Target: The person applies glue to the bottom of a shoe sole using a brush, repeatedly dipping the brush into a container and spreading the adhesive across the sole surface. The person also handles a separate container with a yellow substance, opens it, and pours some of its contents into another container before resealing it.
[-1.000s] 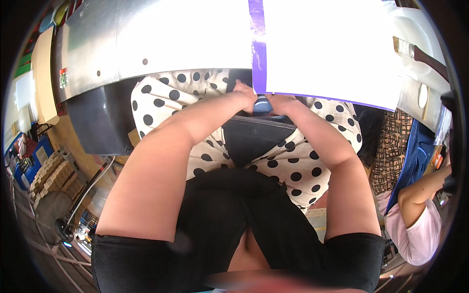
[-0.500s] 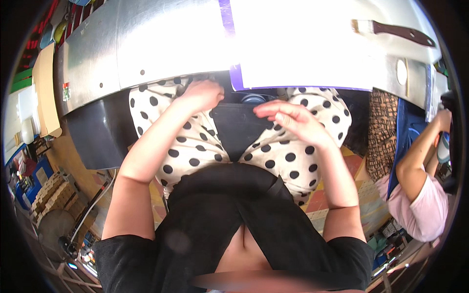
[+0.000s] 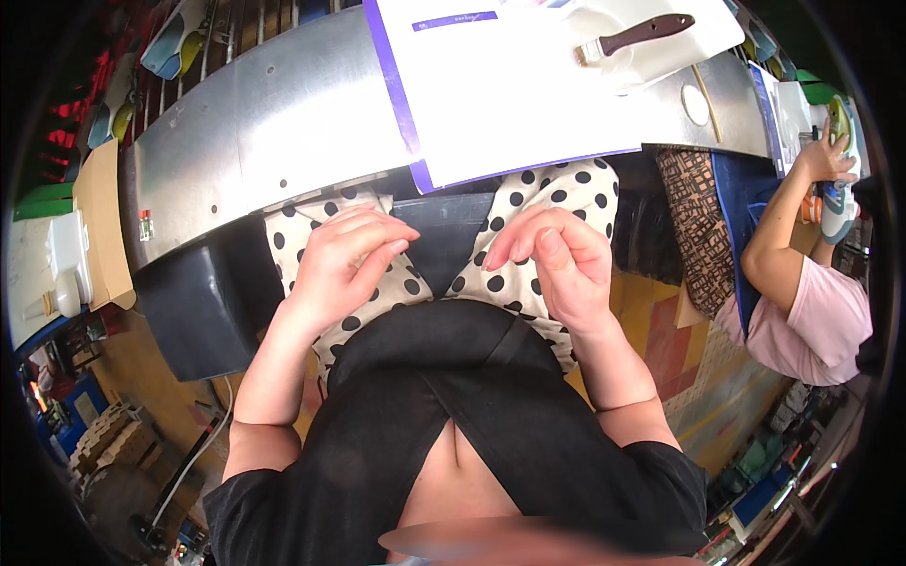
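My left hand (image 3: pixel 347 253) hovers over my left thigh in the polka-dot trousers (image 3: pixel 590 187), its fingers bent and its thumb apart. Nothing shows in its grasp. Over the other thigh is my right hand (image 3: pixel 562 262), with loosely curved fingers and no object in it. Both hands are below the edge of the metal table, apart from each other. A white sheet with a purple border (image 3: pixel 510 123) overhangs that edge, nearest to my right hand. Farther back lies a paintbrush (image 3: pixel 651 33) with a dark brown handle, resting across a white tray (image 3: pixel 710 58).
The steel tabletop (image 3: pixel 255 132) stretches to the left, with a small clear-and-red vial (image 3: pixel 145 224) at its end. A cardboard flap (image 3: pixel 102 231) stands beyond. At right, a person in a pink shirt (image 3: pixel 812 325) handles a sneaker (image 3: pixel 837 209).
Both hands have come back from the table edge toward my body. My right fingers have curled more. In view, the sheet and paintbrush have shifted left.
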Demonstrator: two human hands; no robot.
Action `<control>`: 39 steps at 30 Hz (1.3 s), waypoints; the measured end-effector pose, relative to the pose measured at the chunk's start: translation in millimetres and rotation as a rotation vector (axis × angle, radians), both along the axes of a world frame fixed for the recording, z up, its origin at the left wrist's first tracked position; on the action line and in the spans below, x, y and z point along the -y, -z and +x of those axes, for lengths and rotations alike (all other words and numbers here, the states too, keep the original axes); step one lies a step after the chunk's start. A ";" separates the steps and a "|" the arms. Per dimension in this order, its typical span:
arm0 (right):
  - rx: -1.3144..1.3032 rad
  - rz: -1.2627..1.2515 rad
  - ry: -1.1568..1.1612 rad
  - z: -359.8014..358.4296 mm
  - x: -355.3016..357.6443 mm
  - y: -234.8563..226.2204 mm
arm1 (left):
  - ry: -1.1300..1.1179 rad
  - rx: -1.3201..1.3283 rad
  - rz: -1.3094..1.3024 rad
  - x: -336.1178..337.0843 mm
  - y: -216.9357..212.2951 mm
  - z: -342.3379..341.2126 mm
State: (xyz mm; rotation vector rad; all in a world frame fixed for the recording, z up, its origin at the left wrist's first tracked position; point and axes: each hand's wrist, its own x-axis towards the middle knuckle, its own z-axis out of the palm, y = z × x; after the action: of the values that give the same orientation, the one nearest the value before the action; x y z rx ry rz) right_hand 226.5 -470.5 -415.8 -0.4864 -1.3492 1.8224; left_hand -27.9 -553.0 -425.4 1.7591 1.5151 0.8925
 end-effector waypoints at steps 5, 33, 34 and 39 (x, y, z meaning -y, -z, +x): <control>-0.052 -0.111 -0.039 -0.6 -3.5 -1.3 | 0.031 -0.020 0.184 -12.9 -22.1 15.7; 1.682 0.084 0.344 119.5 -132.3 192.4 | 0.660 -0.402 0.726 28.3 -200.5 196.7; 1.664 0.084 0.350 120.4 -130.6 190.5 | 0.704 -0.401 0.729 22.5 -202.0 208.1; 1.640 0.102 0.411 119.5 -120.3 180.9 | 0.886 -0.391 0.706 -8.0 -205.1 252.5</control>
State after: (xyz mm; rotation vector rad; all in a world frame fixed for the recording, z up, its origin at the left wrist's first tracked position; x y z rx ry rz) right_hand 346.0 -350.2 -596.8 -2.2644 -1.9906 0.7485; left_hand 224.6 -545.0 -220.2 2.8831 0.4290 0.6438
